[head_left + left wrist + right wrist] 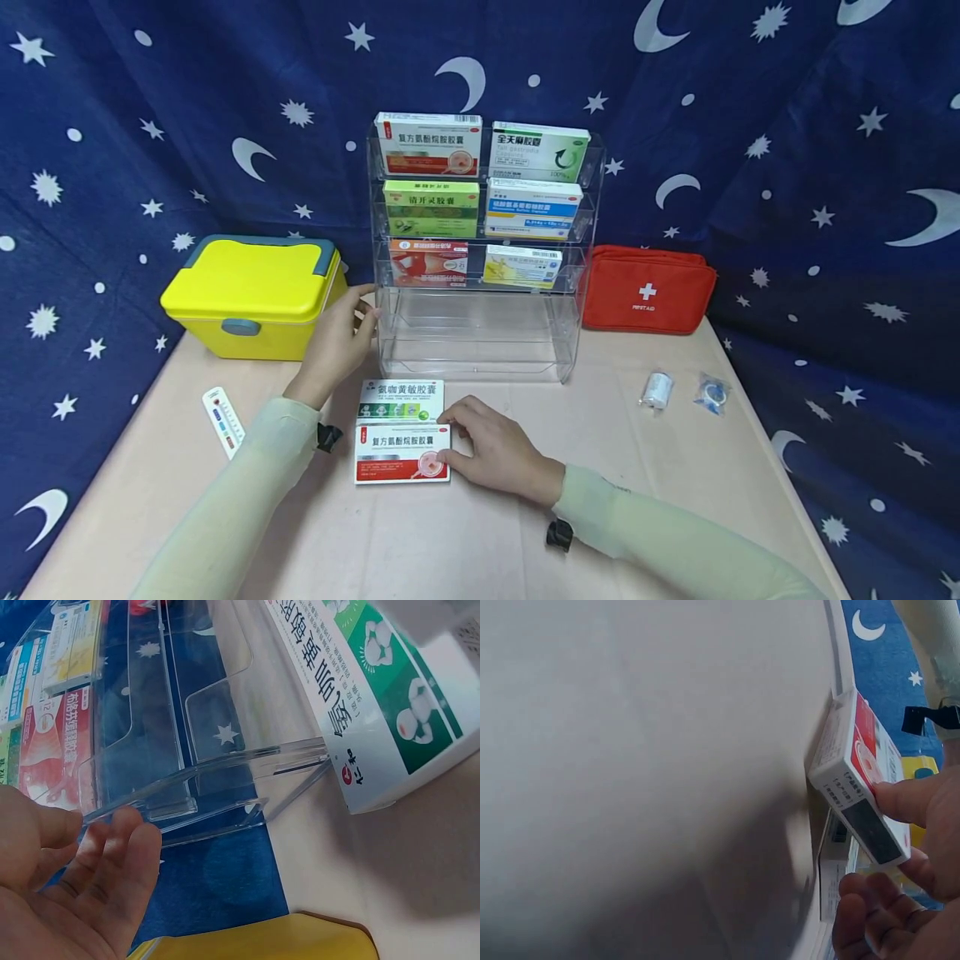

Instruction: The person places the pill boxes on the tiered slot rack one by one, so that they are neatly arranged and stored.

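Observation:
My left hand (340,340) pinches the left side edge of a clear acrylic rack (480,367); the left wrist view shows thumb and fingertips at that edge. With thumb and index finger, my right hand (491,446) holds the right end of a red-and-white medicine box (397,467). This box appears tilted in the right wrist view. Just behind it sits a green-and-white medicine box (401,402), in front of the rack. Boxes stand in pairs on the rack's upper three tiers, among them a red box (429,263) and a yellow-and-white box (522,267). The bottom tier holds none.
A yellow case (247,292) stands left of the rack and a red first-aid pouch (648,292) right of it. A thermometer card (223,421) lies at left. A wrapped white roll (657,390) and a small bagged item (712,393) lie at right.

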Demonstrator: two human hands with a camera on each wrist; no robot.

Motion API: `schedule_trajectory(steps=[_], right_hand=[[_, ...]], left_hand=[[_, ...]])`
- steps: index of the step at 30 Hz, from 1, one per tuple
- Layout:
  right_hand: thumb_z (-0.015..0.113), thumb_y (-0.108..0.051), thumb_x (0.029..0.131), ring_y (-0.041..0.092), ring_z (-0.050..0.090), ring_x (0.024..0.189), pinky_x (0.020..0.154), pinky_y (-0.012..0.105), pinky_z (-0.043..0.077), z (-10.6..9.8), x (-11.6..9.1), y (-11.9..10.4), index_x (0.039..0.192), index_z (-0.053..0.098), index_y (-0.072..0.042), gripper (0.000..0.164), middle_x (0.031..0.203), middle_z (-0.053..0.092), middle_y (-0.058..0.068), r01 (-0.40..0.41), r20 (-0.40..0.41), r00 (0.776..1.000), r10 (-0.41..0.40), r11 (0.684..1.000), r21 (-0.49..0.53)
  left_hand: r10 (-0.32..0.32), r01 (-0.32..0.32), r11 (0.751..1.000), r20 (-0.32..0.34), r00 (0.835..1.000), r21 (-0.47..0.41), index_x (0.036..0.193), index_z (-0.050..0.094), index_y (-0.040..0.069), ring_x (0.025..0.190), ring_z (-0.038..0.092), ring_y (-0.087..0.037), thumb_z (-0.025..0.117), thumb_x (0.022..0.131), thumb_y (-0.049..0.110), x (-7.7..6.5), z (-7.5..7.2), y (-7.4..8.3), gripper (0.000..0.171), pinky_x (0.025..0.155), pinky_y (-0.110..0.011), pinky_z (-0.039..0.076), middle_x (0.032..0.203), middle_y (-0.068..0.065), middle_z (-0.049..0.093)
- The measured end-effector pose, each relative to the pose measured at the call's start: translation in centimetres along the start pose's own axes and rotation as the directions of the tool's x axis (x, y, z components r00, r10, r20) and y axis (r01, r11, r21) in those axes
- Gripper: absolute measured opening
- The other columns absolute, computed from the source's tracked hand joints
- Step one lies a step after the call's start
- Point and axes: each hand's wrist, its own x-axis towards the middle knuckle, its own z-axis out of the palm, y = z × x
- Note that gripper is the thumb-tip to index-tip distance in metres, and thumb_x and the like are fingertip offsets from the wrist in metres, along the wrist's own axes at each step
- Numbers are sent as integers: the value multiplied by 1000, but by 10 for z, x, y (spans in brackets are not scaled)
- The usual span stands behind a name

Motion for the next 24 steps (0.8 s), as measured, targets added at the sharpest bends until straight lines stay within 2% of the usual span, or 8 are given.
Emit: schedule_trajectory(steps=[6, 9, 12, 19, 24], right_hand=[[81, -22, 88, 10, 59, 86, 67, 16, 46, 5, -10, -4, 121, 54, -21, 42, 104, 53, -12, 54, -3, 999, -54, 994, 95], [80, -15, 89, 11, 61, 84, 63, 17, 49, 9, -15, -7, 122, 51, -18, 44, 103, 54, -12, 87, -10, 996, -86, 982, 166], [79, -12, 89, 12, 63, 86, 64, 19, 52, 11, -17, -8, 123, 50, -17, 45, 104, 55, -10, 107, -20, 994, -105, 975, 195], [80, -11, 89, 11, 63, 83, 61, 19, 51, 8, -16, -4, 121, 53, -20, 43, 101, 59, -10, 79, -25, 997, -75, 961, 265], [81, -12, 89, 12, 62, 78, 59, 25, 51, -10, -6, 4, 121, 56, -21, 42, 103, 63, -9, 52, -78, 997, -29, 950, 309]], left_hand=[[10, -10, 1000, 0, 1000, -4, 145, 50, 5, 78, 62, -24, 59, 104, 14, 0, 0, 0, 43, 65, -38, 52, 99, -9, 63], [2, -2, 1000, 2, 1000, -4, 145, 49, 6, 78, 61, -24, 59, 104, 14, 0, 0, 0, 43, 66, -38, 52, 99, -9, 63], [-9, 9, 1000, 6, 1000, -6, 145, 49, 6, 79, 61, -24, 59, 104, 14, 0, -1, 0, 43, 66, -38, 53, 100, -9, 63], [-8, 8, 1000, 6, 1000, -4, 145, 49, 6, 78, 61, -24, 59, 104, 14, -1, -1, 0, 43, 66, -38, 52, 100, -9, 63], [1, -1, 1000, 6, 1000, -8, 145, 49, 6, 77, 62, -23, 59, 104, 14, 0, -1, 1, 43, 65, -38, 52, 99, -9, 63]])
